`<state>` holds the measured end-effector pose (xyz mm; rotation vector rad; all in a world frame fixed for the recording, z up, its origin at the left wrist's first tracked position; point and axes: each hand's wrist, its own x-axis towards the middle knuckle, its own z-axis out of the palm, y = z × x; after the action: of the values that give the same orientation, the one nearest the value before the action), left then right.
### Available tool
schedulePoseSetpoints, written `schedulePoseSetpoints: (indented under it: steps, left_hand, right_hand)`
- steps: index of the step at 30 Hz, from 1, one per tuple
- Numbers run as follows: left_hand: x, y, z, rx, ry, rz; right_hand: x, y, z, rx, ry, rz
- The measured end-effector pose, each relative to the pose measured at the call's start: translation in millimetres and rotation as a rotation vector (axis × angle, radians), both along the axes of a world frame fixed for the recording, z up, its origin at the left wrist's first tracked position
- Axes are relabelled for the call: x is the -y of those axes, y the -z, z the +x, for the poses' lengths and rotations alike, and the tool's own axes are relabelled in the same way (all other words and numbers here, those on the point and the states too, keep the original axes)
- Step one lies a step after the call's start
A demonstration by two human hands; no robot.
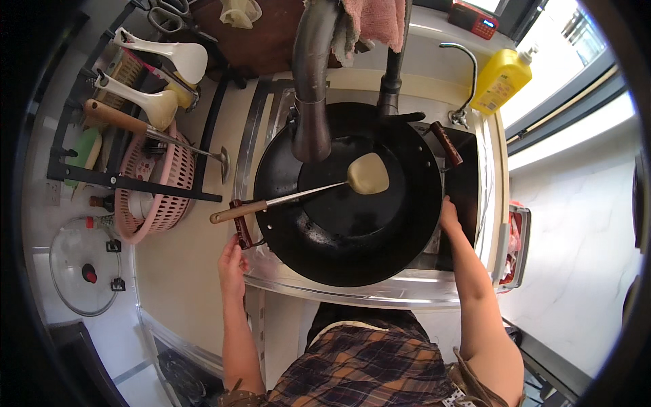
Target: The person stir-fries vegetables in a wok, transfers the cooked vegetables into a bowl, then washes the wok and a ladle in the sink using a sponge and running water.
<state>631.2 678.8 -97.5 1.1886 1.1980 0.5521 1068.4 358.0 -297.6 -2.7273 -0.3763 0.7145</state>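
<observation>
A large black wok (351, 254) sits over the sink, below the dark metal faucet (311, 127). Across it lies a spatula (368, 174), its wooden handle resting on the rim by the wok's left red-brown handle (241, 226). My left hand (234, 258) is at the lower end of that handle, fingers bent; whether they grip it is unclear. My right hand (449, 216) is at the wok's right rim, below the other red-brown handle (447, 145), with its fingers partly hidden behind the wok.
Left of the sink stand a pink plastic basket (178, 178) and a black rack (152, 187) with ladles and rice paddles. A glass lid (71, 269) is at far left. Behind right are a small curved tap (475, 71) and a yellow pump bottle (501, 81). A pink cloth (376, 23) hangs over the faucet.
</observation>
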Motion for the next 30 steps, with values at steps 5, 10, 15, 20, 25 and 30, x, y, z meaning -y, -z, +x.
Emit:
schedulePoseSetpoints:
  steps: [5, 10, 15, 20, 25, 30]
  left_hand:
    - [-11.8, -13.2, 12.0, 0.132, -0.04, 0.05]
    - [-38.3, -19.3, 33.9, 0.207, -0.009, 0.066]
    - [-50.3, -33.4, 37.0, 0.253, 0.091, 0.08]
    - [-13.5, -62.9, 29.2, 0.801, 0.149, -0.734]
    - [26.8, -46.1, 69.4, 0.728, 0.272, -1.576]
    - [55.5, -55.0, 50.1, 0.739, 0.066, -1.495]
  right_hand:
    - [20.3, -93.9, -39.6, 0.163, 0.067, 0.271]
    - [38.5, -184.6, -61.3, 0.162, 0.32, 0.533]
    - [-1.5, -246.0, -72.3, 0.175, 0.095, 0.781]
    - [-81.9, -220.3, -53.4, 0.08, -0.332, 0.384]
    - [-163.6, -164.0, -58.4, 0.208, -0.603, 0.054]
    - [-199.4, -125.0, -96.5, 0.368, -0.659, 0.197]
